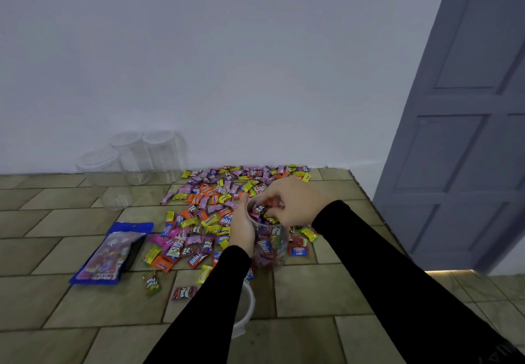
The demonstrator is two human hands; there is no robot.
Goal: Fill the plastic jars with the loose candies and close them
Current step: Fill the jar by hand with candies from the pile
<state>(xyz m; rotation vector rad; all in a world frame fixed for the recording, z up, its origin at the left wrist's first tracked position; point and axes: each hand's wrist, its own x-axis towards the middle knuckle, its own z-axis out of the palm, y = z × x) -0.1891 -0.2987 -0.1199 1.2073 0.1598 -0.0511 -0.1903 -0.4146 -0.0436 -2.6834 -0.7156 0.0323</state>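
Tiled floor by a pale wall, candies [216, 210] strewn across it.
Left hand [242, 228] wraps the nearly full jar [270, 244] amid the pile; right hand [292, 203] pinches candies at its mouth. Three empty jars [136, 159] stand far left.

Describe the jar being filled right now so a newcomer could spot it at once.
Start at the candy pile spread on the tiled surface. At its near right edge stands a clear jar between both hands. Unlike the three empty jars by the wall, it is nearly full.
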